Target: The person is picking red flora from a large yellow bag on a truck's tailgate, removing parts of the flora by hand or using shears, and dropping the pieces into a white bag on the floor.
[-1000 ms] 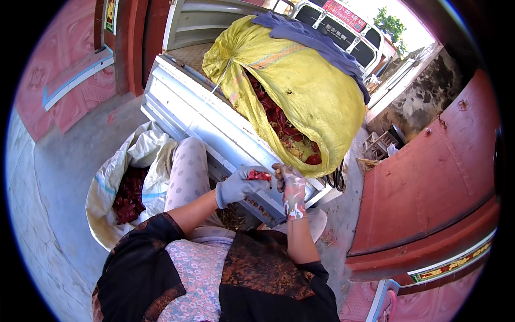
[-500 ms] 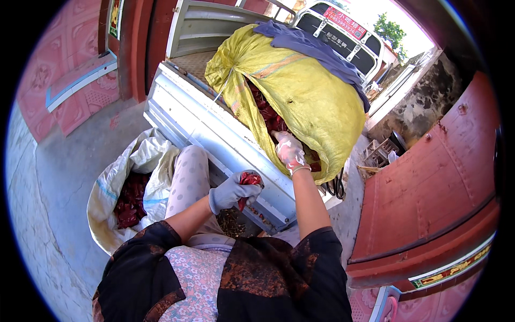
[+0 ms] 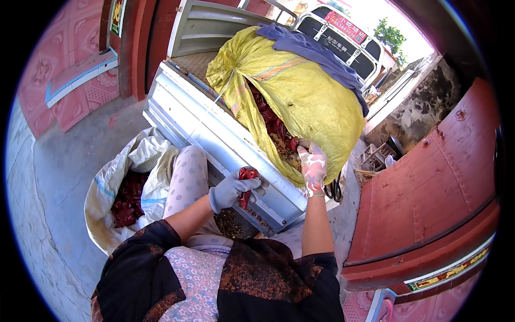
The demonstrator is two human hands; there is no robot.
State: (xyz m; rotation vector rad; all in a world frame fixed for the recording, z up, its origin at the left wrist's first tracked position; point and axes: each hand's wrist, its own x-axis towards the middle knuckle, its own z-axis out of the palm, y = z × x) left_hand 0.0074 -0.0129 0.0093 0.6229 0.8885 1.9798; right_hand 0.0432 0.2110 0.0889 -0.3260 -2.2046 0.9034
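The red pods (image 3: 247,185) sit in the left hand (image 3: 229,191), its grey-gloved fingers wrapped around them, before the white truck-bed side (image 3: 214,140). The right hand (image 3: 313,165), in a pink-and-white patterned glove, is at the lower end of the opening in the yellow sack (image 3: 316,102), fingertips beside 1 red piece (image 3: 294,143); I cannot tell whether they are closed on it. Farther out, a white sack (image 3: 98,206) of dark red pods (image 3: 129,199) stands left of the polka-dotted trouser leg (image 3: 188,177), and a blue cloth (image 3: 316,52) drapes over the yellow sack's far side.
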